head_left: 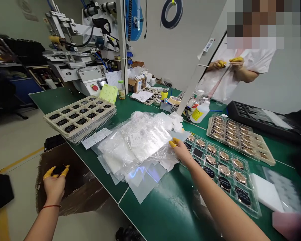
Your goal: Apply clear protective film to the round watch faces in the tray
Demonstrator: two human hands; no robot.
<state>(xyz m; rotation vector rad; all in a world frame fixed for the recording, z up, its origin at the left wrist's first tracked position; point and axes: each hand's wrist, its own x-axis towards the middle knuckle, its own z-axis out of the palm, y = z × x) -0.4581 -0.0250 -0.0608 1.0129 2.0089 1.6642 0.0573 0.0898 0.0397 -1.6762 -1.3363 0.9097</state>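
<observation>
My left hand (54,184), with yellow finger cots, is closed around a black round disc (59,170) over a cardboard box (75,197) below the table's left edge. My right hand (182,152) reaches to the right edge of a pile of clear plastic bags (140,140), its cot-covered fingertips drawn together at the pile's border; whether anything is pinched there I cannot make out. Translucent sheets (142,187) stick out from under the bags. Beneath my right forearm lies a clear blister tray (253,204) holding black discs (225,183) and rose-gold round parts (224,170).
A stack of beige trays (100,124) with black discs stands at the left table edge. Another tray (268,154) of rose-gold parts lies right, near a white foam block (266,192). Bottles (200,112) stand by a post. Across the table, a co-worker's gloved-finger hands (237,63) handle something small.
</observation>
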